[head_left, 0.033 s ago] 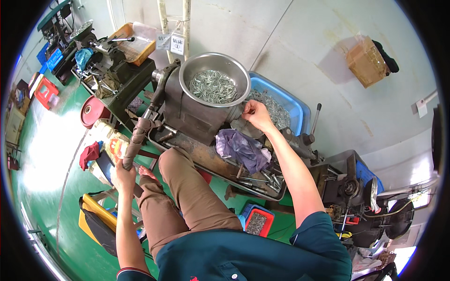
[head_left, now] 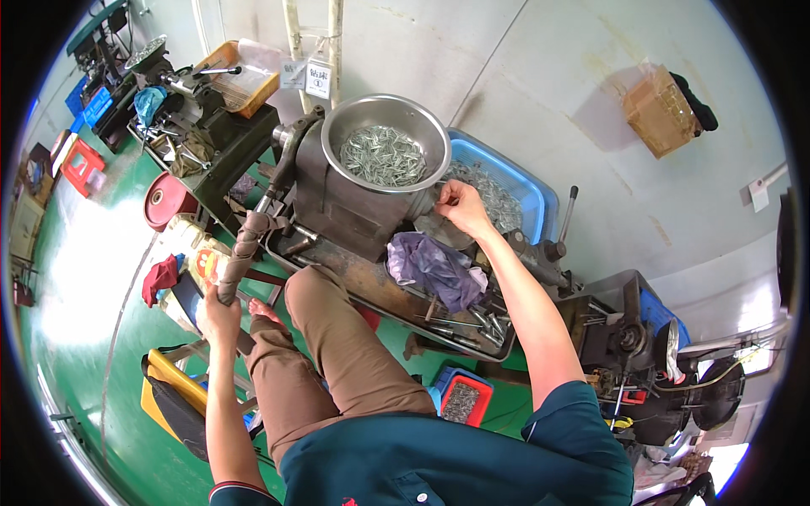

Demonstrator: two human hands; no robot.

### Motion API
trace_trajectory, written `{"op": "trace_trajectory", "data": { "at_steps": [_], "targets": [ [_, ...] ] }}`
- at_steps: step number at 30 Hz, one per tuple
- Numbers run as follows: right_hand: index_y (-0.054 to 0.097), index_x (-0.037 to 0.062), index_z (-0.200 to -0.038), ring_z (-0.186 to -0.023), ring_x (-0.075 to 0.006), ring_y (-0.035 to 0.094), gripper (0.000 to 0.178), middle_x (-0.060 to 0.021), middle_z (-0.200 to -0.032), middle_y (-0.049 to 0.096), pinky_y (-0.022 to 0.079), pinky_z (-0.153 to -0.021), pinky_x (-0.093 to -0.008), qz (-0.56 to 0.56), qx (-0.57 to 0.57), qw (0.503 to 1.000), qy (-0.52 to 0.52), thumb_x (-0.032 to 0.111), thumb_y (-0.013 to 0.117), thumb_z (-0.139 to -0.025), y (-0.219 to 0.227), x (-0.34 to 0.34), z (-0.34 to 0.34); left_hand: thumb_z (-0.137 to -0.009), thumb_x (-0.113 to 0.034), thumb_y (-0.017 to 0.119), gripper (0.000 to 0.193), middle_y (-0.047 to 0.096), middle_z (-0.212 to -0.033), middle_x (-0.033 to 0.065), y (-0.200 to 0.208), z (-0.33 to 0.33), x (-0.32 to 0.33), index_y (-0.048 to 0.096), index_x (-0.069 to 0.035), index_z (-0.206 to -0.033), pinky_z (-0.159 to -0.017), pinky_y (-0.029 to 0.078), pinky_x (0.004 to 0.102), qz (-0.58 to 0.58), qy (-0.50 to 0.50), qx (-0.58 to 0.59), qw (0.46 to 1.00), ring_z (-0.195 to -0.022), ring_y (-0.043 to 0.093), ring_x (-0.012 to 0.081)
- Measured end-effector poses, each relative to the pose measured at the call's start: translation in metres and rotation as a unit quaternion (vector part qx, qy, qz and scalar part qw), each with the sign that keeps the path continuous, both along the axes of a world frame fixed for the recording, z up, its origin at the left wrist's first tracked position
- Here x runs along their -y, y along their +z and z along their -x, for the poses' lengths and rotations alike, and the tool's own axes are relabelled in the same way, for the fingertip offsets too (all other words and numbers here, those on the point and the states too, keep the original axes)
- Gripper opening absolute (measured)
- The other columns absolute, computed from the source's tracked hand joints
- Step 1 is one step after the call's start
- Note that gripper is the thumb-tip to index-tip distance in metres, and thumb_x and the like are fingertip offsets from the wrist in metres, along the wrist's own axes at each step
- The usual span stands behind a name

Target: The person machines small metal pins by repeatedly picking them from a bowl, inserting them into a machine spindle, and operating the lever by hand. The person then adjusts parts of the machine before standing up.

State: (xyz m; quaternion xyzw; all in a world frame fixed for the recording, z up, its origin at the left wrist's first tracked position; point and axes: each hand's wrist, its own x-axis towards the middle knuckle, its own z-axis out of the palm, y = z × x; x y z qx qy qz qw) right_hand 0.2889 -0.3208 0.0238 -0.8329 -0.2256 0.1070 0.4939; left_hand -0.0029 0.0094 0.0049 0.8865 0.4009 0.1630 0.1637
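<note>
My left hand (head_left: 221,317) is wrapped round the lower end of a long lever handle (head_left: 245,246) bound in brown wrapping. It joins the grey machine (head_left: 342,215) in front of me. My right hand (head_left: 461,208) is closed in a pinch at the machine's right side, just beyond the bowl's rim; whatever lies between its fingertips is too small or hidden to make out. On top of the machine stands a steel bowl (head_left: 430,126) holding many small metal pins (head_left: 384,156). Below my right hand lies a crumpled purple cloth (head_left: 434,266).
Behind my right hand sits a blue basket (head_left: 540,198) of metal parts. Tools and rods (head_left: 481,325) lie in the machine's tray. A red bin (head_left: 483,396) with small parts stands on the floor. Left are another machine (head_left: 198,110) and a yellow chair (head_left: 173,392).
</note>
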Motion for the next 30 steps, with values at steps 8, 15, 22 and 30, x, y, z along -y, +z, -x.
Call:
{"op": "trace_trajectory", "data": {
  "at_steps": [8, 15, 22, 30],
  "targets": [
    [0.047, 0.0047, -0.066, -0.056, -0.0054, 0.045, 0.015, 0.0022, -0.060, 0.048, 0.037, -0.052, -0.0206, 0.010, 0.009, 1.000, 0.010, -0.001, 0.061, -0.062, 0.002, 0.003, -0.002, -0.066, -0.018, 0.057, 0.018, 0.058, -0.071, 0.0175, 0.005, -0.012, -0.083, 0.060, -0.007, -0.079, -0.062, 0.044, 0.0409, -0.063, -0.041, -0.046, 0.996, -0.068, 0.056, 0.0342],
    [0.062, 0.0078, -0.077, -0.065, -0.0227, 0.057, 0.022, -0.0086, -0.071, 0.061, 0.044, -0.062, -0.0346, 0.389, 0.111, 0.911, -0.075, 0.029, 0.059, -0.071, 0.050, 0.059, -0.038, -0.065, -0.016, 0.055, 0.015, 0.058, -0.070, 0.0168, 0.002, -0.018, -0.103, 0.058, -0.005, -0.074, -0.059, 0.044, 0.0393, -0.067, -0.047, -0.062, 0.995, -0.067, 0.056, 0.0331],
    [0.059, 0.0090, -0.081, -0.111, -0.0259, 0.039, 0.030, -0.0075, -0.099, 0.055, 0.031, -0.087, -0.0468, 0.427, 0.263, 0.828, -0.250, 0.038, 0.052, -0.076, 0.042, 0.243, -0.043, -0.064, -0.016, 0.056, 0.015, 0.058, -0.068, 0.0168, -0.004, -0.021, -0.104, 0.059, -0.005, -0.074, -0.059, 0.045, 0.0391, -0.081, -0.048, -0.047, 0.994, -0.065, 0.057, 0.0329],
    [0.056, 0.0027, -0.077, -0.093, -0.0290, 0.047, 0.042, -0.0122, -0.086, 0.055, 0.036, -0.078, -0.0431, 0.449, 0.265, 0.763, -0.382, 0.041, 0.040, -0.083, 0.037, 0.284, 0.093, -0.064, -0.016, 0.057, 0.017, 0.058, -0.070, 0.0168, -0.001, -0.014, -0.102, 0.060, -0.005, -0.077, -0.061, 0.045, 0.0378, -0.098, -0.049, -0.034, 0.993, -0.067, 0.057, 0.0322]
  ]
}}
